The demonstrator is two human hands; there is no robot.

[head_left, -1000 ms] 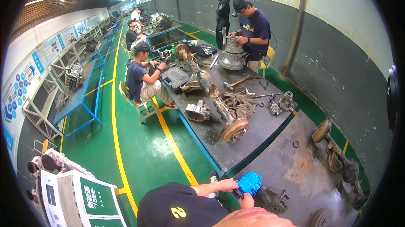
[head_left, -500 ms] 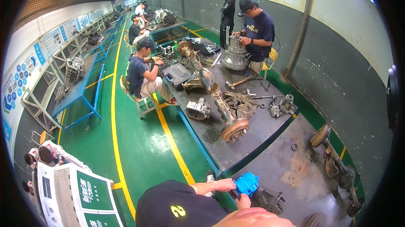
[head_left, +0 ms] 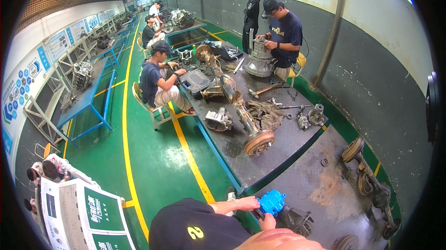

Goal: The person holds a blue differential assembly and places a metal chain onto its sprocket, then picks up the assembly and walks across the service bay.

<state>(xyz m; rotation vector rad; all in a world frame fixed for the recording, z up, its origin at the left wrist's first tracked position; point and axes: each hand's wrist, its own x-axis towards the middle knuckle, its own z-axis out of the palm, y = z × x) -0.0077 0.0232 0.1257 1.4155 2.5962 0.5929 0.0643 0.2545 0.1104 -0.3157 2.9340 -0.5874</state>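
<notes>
While left hand (head_left: 249, 203) and right hand (head_left: 267, 223) keep fingers clasped on blue casting (head_left: 272, 201), seated co-worker's hands (head_left: 180, 71) have parted.

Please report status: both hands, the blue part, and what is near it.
Left hand at left side of blue part; right hand at its near side. Exact grip unclear. Dark metal housing close on its right.

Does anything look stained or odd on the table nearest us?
Yes: a brownish patch on the dark tabletop, right of the blue part. It stands out against the greyer surface; rust, dirt or spill, I cannot tell.
</notes>
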